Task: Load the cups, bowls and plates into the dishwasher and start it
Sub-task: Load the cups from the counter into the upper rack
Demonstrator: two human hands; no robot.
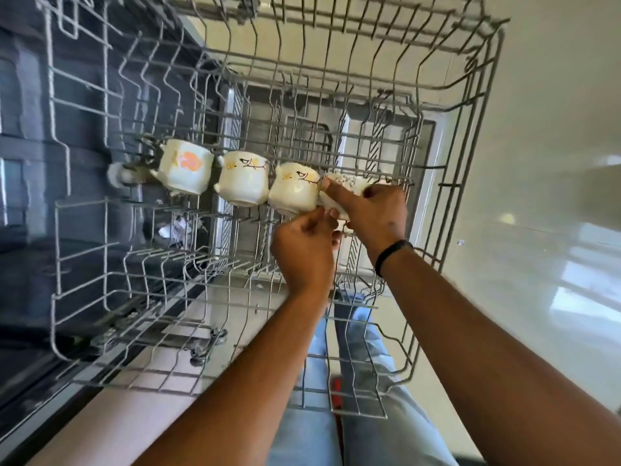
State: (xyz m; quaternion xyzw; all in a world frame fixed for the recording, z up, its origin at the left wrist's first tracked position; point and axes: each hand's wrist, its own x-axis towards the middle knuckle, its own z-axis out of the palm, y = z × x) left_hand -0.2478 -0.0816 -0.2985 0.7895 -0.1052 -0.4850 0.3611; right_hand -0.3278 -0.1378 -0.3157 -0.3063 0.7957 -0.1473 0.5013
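While both hands work at the middle of the pulled-out rack:
Rack (470,105): grey wire, fills most of the view.
Cups (243,183): three white, in a row from 9 o'clock to centre.
Right hand (373,210): grips a fourth cup (349,183), touching the row's 3 o'clock end.
Left hand (302,250): fingers curled at that cup's 6 o'clock edge; hold unclear.
Wristband (391,255): black, right wrist.

A home kitchen is shown: a wire dishwasher rack (268,95) is pulled out over the open dishwasher door (336,136), white patterned cups (242,178) are lined in it, and a glossy tiled floor (544,163) is seen below.
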